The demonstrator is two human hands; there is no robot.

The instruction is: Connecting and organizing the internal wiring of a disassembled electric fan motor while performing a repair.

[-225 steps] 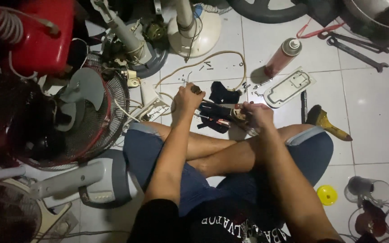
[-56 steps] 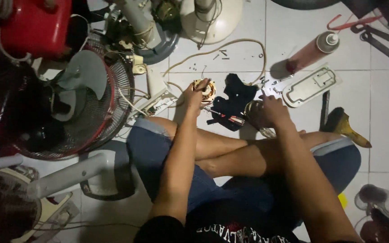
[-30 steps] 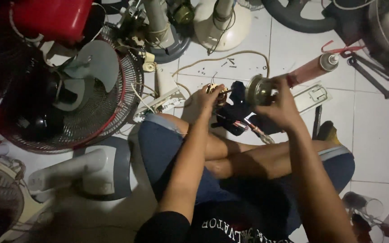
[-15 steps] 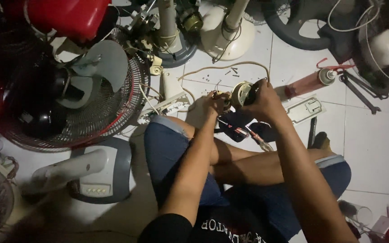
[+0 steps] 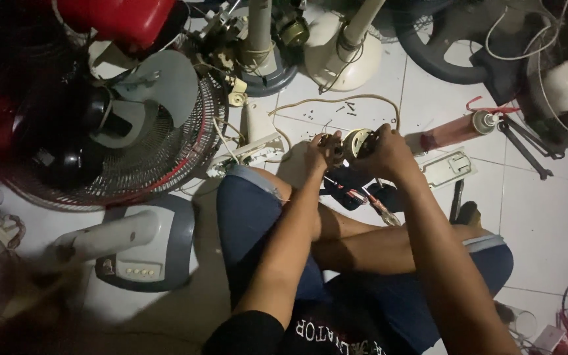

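Above lap: two hands (image 5: 320, 152) (image 5: 389, 154), one fan motor (image 5: 356, 142).

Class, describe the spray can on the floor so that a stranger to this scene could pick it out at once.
Start at the person's right hand, raised over the white tiled floor. Just to its right, the spray can lies on its side. It is the only reddish cylinder there, with a pale nozzle cap.

Motor part (image 5: 357, 142) half-hidden by fingers
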